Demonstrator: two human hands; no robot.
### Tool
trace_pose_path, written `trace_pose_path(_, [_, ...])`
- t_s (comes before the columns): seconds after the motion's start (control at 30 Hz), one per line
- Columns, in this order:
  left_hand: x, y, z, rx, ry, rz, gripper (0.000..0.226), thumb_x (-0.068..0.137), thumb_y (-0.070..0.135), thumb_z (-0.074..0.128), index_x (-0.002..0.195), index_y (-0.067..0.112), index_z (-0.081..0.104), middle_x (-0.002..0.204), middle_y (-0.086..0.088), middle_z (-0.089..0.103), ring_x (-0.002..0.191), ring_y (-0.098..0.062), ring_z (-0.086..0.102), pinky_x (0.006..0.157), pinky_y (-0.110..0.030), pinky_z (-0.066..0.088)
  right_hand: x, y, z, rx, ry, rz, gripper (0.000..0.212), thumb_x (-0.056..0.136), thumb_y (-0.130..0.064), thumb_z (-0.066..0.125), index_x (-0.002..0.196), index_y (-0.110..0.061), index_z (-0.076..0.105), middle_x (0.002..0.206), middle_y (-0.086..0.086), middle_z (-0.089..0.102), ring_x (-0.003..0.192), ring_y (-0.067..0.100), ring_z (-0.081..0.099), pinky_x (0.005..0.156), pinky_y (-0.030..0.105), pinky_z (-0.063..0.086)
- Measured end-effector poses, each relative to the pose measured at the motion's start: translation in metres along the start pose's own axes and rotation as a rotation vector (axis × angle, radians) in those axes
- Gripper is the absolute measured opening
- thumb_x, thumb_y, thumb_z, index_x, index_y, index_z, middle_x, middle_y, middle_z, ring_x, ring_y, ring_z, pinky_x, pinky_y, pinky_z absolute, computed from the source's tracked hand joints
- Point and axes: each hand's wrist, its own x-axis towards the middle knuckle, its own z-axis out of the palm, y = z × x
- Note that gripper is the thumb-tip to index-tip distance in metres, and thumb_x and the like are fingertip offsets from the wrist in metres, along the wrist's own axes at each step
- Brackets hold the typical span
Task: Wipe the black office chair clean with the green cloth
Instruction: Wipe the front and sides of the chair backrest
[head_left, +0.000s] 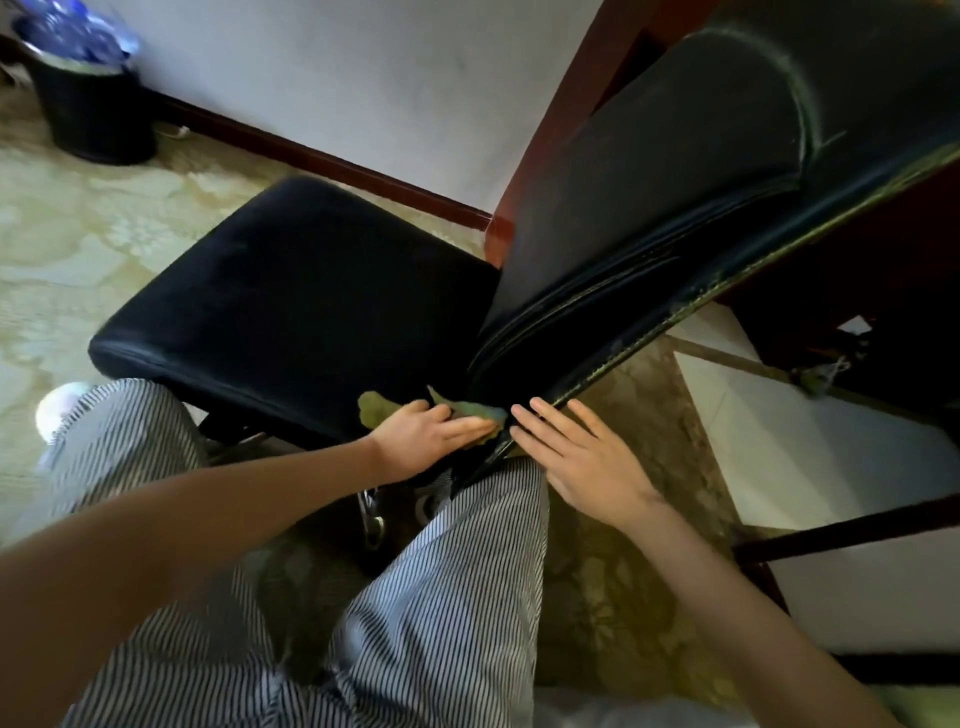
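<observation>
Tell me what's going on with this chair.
A person in striped trousers is wiping the black office chair. The left hand presses the green cloth flat onto the seat's near corner, right where it meets the backrest. The right hand, fingers straight, sits beside the backrest's lower edge; whether it touches is unclear.

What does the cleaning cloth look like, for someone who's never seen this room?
Find the black office chair mid-picture. Where its seat meets the backrest, at the near edge, the left hand presses on the green cloth. It is the only pale, crumpled thing against the black upholstery.
</observation>
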Motion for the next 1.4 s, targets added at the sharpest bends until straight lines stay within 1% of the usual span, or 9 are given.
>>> trace_pose_path(0.1, [0.003,0.014,0.009,-0.062,-0.115,-0.010,0.063,0.099,0.009,0.028,0.130,0.021,-0.026,0.157,0.003,-0.001,0.121,-0.026,0.038,0.097,-0.036,0.037,0.001,0.004,0.001,0.017,0.011,-0.016,0.070,0.063,-0.023,0.082,0.128,-0.012,0.058,0.139,0.005,0.050,0.132,0.021,0.029,0.113,0.037,0.005])
trace_pose_path(0.37, [-0.018,0.002,0.029,-0.056,-0.274,0.013,0.077,0.096,0.005,0.036,0.142,0.024,-0.022,0.157,0.006,-0.009,0.124,-0.024,0.036,0.097,-0.035,0.038,0.003,0.002,0.007,0.027,-0.004,-0.018,0.079,0.061,-0.023,0.082,0.132,-0.013,0.048,0.139,0.005,0.050,0.132,0.021,0.030,0.115,0.037,-0.002])
trace_pose_path(0.5, [-0.012,-0.005,0.018,-0.068,0.107,0.061,0.077,0.072,0.013,0.059,0.140,0.016,0.023,0.136,0.003,0.052,0.082,-0.015,0.062,0.061,-0.027,0.051,0.004,0.000,0.011,0.034,0.020,-0.025,0.077,0.063,-0.023,0.081,0.132,-0.013,0.047,0.138,0.005,0.051,0.131,0.021,0.031,0.114,0.037,0.003])
trace_pose_path(0.73, [-0.003,0.004,0.013,-0.025,0.055,-0.034,0.082,0.055,0.014,0.082,0.131,0.019,0.051,0.130,0.006,0.057,0.069,-0.018,0.059,0.053,-0.028,0.050,0.005,-0.002,0.015,0.029,0.064,-0.020,0.076,0.064,-0.022,0.080,0.130,-0.014,0.042,0.139,0.004,0.049,0.137,0.022,0.019,0.114,0.038,0.003])
trace_pose_path(0.83, [-0.003,0.017,0.012,-0.072,0.022,-0.101,0.086,0.074,0.016,0.072,0.142,0.017,0.021,0.146,0.003,0.039,0.091,-0.021,0.058,0.072,-0.031,0.052,0.006,-0.003,0.015,0.049,0.070,-0.011,0.073,0.063,-0.020,0.081,0.129,-0.013,0.050,0.136,0.006,0.053,0.136,0.023,0.020,0.111,0.041,0.014])
trace_pose_path(0.93, [-0.004,0.024,0.010,-0.067,-0.143,-0.077,0.070,0.097,0.007,0.034,0.142,0.017,-0.020,0.157,0.001,-0.003,0.118,-0.026,0.039,0.094,-0.035,0.038,0.006,-0.005,0.016,0.046,0.053,0.005,0.072,0.062,-0.019,0.081,0.128,-0.013,0.052,0.137,0.006,0.052,0.137,0.023,0.020,0.115,0.040,0.004])
trace_pose_path(1.0, [-0.004,0.021,0.009,-0.072,-0.123,-0.064,0.070,0.098,0.005,0.030,0.143,0.018,-0.021,0.157,0.002,-0.007,0.118,-0.026,0.037,0.094,-0.035,0.036,0.007,-0.006,0.017,0.056,0.054,0.015,0.069,0.061,-0.019,0.081,0.126,-0.013,0.056,0.137,0.006,0.053,0.136,0.021,0.018,0.115,0.039,-0.001])
trace_pose_path(1.27, [-0.025,0.005,0.022,-0.114,-0.214,-0.087,0.082,0.095,0.006,0.040,0.138,0.025,-0.027,0.157,0.003,-0.004,0.118,-0.023,0.041,0.094,-0.034,0.040,0.009,-0.005,0.008,0.099,0.014,0.002,0.069,0.056,-0.019,0.085,0.121,-0.013,0.063,0.134,0.006,0.055,0.128,0.022,0.034,0.102,0.044,0.023])
trace_pose_path(1.4, [-0.034,-0.017,0.018,-0.231,0.210,-0.205,0.085,0.070,0.012,0.067,0.142,0.016,0.023,0.138,-0.004,0.049,0.089,-0.018,0.065,0.062,-0.028,0.054,0.010,-0.007,0.009,0.134,0.022,0.011,0.073,0.057,-0.020,0.085,0.124,-0.012,0.057,0.133,0.006,0.056,0.132,0.024,0.030,0.101,0.045,0.024])
